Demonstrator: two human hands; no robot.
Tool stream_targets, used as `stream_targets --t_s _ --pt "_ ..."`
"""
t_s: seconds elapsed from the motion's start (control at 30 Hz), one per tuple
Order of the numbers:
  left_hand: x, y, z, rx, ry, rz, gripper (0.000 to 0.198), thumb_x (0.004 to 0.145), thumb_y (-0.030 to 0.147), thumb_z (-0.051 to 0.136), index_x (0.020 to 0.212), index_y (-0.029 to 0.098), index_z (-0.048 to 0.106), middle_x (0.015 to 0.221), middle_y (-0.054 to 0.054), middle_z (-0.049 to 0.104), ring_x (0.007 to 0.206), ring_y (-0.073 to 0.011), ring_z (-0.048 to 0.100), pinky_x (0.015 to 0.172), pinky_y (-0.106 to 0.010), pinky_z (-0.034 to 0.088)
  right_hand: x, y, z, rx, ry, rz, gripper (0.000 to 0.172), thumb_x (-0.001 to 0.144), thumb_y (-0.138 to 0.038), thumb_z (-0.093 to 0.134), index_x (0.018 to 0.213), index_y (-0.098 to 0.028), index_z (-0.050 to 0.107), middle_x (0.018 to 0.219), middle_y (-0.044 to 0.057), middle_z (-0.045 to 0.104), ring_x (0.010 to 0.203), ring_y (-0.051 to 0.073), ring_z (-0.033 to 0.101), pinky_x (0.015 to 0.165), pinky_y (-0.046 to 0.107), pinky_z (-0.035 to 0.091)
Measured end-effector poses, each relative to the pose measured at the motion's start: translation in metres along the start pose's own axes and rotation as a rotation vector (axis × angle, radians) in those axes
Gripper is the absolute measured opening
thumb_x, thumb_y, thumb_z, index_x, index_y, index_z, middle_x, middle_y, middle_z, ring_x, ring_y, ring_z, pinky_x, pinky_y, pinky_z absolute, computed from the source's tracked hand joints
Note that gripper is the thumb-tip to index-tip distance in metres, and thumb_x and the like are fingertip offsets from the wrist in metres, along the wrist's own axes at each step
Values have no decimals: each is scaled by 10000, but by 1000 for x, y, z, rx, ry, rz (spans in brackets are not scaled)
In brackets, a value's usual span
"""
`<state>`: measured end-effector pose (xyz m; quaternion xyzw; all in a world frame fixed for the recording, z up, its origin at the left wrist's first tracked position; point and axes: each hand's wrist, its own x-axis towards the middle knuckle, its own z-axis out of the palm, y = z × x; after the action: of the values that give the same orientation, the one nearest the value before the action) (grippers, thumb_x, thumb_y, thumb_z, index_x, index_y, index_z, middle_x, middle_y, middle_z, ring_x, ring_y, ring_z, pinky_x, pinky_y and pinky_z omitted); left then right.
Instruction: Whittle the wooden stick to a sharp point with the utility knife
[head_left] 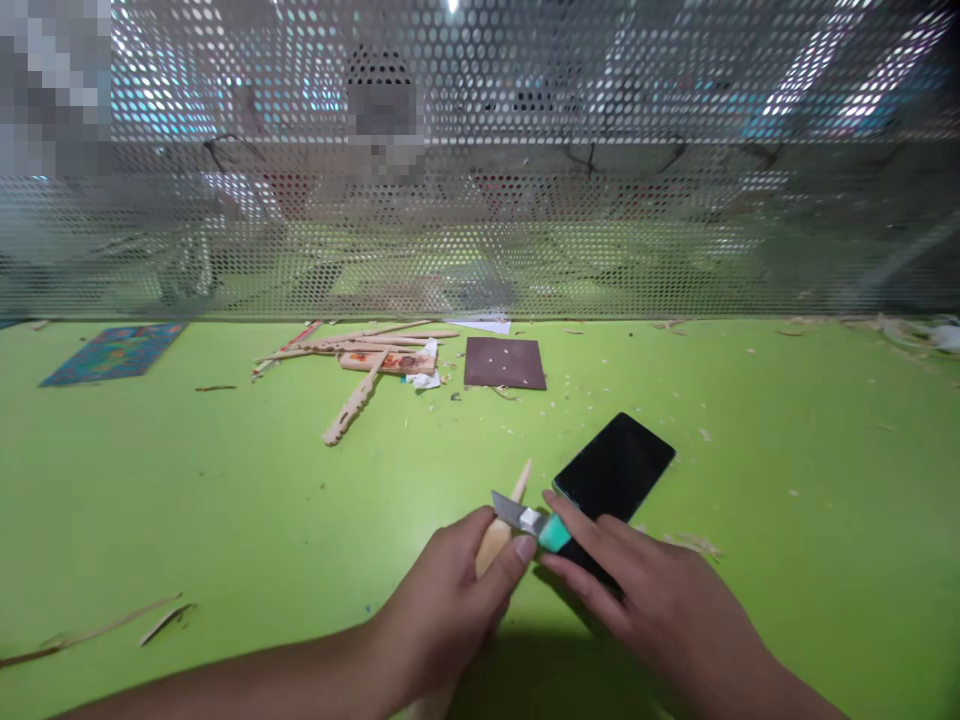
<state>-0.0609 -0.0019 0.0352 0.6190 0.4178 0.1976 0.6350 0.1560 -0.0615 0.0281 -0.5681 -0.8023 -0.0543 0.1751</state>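
My left hand [457, 590] is closed around a pale wooden stick [493, 545], whose tapered tip points away from me. In my right hand [645, 590] is a carving knife [556, 532] with a green and black handle, the fingers wrapped along it. Its short angled blade lies across the stick just below the taper, and my left thumb is close to the base of the blade. A dark phone [619, 462] lies on the table just beyond my right hand. The stick's lower part is mostly hidden by my left hand.
Several carved wooden sticks [356, 400] lie in a pile beside a stained wood block [386, 362]. Right of them is a brown square sheet [505, 362]. A colourful patterned card [116, 354] lies far left. Wood shavings [694, 544] dot the green table; a perforated metal screen [480, 230] borders its back.
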Motion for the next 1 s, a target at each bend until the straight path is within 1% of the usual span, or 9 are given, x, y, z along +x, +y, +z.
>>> stream_targets --t_s 0.17,0.27,0.33,0.4,0.53,0.67,0.73,0.87,1.0 --pt "-2 3 -1 -11 -16 -7 471 971 620 577 984 153 633 839 -14 572 758 -169 491 676 -265 400 4 11 -6 106 -37 46 505 1121 -469 349 1419 -153 605 885 76 790 581 191 733 464 291 563" --pt "-3 3 -1 -37 -32 -7 466 970 615 583 1051 160 638 855 -18 595 795 -184 523 717 -274 422 6 12 -8 258 -154 49 483 1110 -473 385 1401 -183 639 1078 97 814 790 219 796 642 332 651" --pt "-3 1 -2 -28 -29 -13 466 970 623 578 1031 164 636 844 -15 591 799 -184 522 715 -271 420 7 11 -9 356 -250 42 460 1098 -471 424 1402 -207 647 1218 83 786 966 226 792 797 353 658" --pt "-2 -1 -2 3 -22 -8 472 967 636 576 969 166 622 842 -11 580 791 -177 507 699 -263 410 7 9 -9 396 -303 36 455 1090 -476 445 1420 -226 636 1283 62 761 1050 228 775 869 368 647" --pt "0 -3 -1 50 6 -22 480 973 643 560 935 168 611 839 -13 588 776 -173 501 690 -262 405 3 5 -4 295 -224 4 490 1102 -503 383 1413 -217 631 1202 75 791 921 255 803 782 423 673" --pt "0 0 3 19 38 12 468 996 619 535 921 165 624 861 -33 625 808 -185 541 738 -275 430 2 -1 0 105 -74 -33 533 1116 -498 307 1360 -171 651 943 76 815 600 243 768 512 394 642" --pt "0 0 4 -9 38 37 463 1006 610 525 912 167 620 812 -18 601 759 -167 529 697 -261 428 4 -2 -1 53 -24 -26 545 1117 -504 300 1347 -158 652 835 58 793 510 222 727 414 353 588" --pt "-3 -3 3 -188 -47 -47 487 1020 653 444 942 190 574 589 68 426 490 -111 369 448 -217 326 8 7 -6 84 31 39 505 1124 -453 342 1376 -117 623 947 112 810 622 209 770 443 290 584" --pt "-4 -8 0 -344 -116 -90 517 1061 624 318 1072 192 602 616 65 454 425 -90 339 391 -198 340 9 17 -9 120 24 73 480 1117 -420 379 1357 -100 644 1097 162 804 778 256 805 542 329 640"
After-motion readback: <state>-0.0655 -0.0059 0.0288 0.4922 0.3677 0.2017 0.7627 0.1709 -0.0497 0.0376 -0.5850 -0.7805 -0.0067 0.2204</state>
